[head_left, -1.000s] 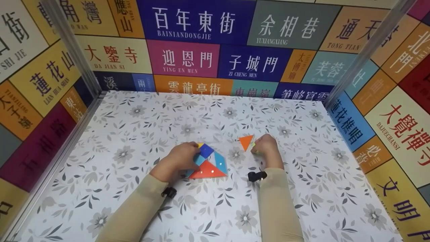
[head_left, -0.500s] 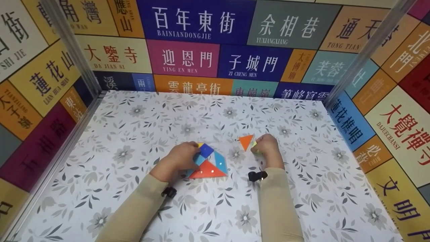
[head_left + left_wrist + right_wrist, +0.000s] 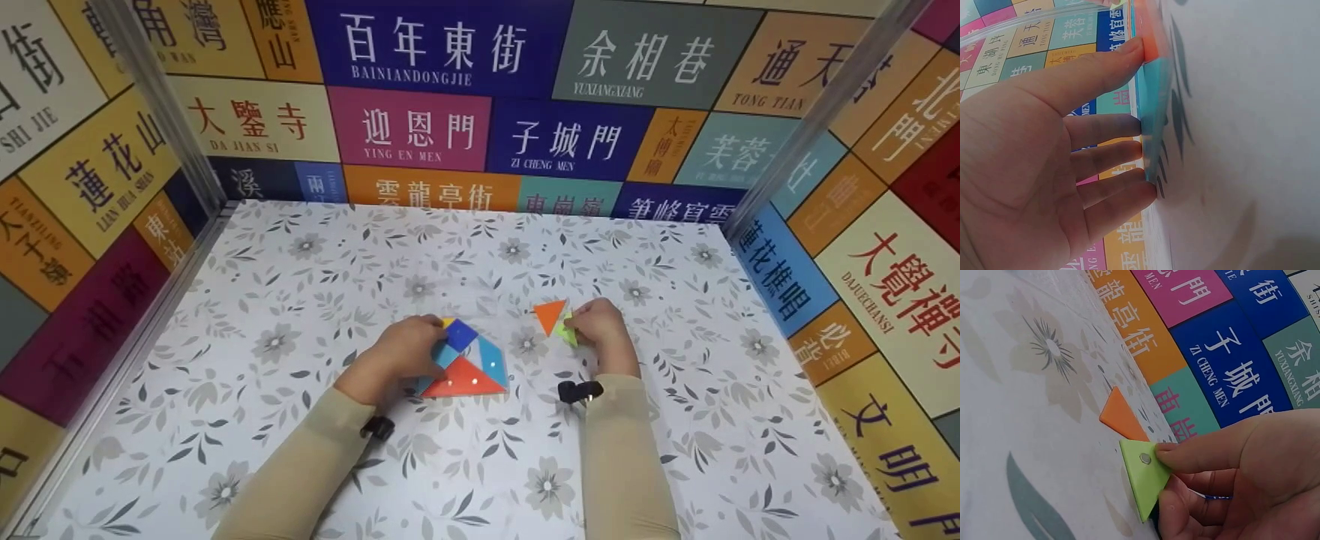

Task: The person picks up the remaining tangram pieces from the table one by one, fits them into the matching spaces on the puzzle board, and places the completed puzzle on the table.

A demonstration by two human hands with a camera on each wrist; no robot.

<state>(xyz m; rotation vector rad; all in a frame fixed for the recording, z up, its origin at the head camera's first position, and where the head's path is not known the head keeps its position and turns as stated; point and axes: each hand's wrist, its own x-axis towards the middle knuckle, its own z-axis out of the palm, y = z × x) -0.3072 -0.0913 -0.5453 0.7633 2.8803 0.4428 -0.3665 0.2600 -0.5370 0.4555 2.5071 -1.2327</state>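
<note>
In the head view my left hand [image 3: 401, 347] rests against the left side of a tangram puzzle [image 3: 463, 379] with blue, red and yellow pieces. The left wrist view shows its fingers fairly straight, fingertips and thumb touching the puzzle's edge [image 3: 1152, 107]. My right hand [image 3: 602, 330] pinches a lime green tangram piece [image 3: 1144, 475] between thumb and fingers. That piece looks triangular, tilted up from the table, with a small round silvery dot on its face. Just left of it lies an orange triangle [image 3: 550, 316] flat on the table.
A white table [image 3: 315, 465] with a grey flower and leaf pattern lies under everything. Colourful panels with large characters [image 3: 420, 135] form walls at the back and sides. Clear posts [image 3: 817, 112] stand at the back corners. Black wrist devices [image 3: 580, 391] sit at the sleeve cuffs.
My right hand has drawn slightly to the right and turned, so more of the green piece shows beside the orange triangle. The left hand and the puzzle have stayed in place.
</note>
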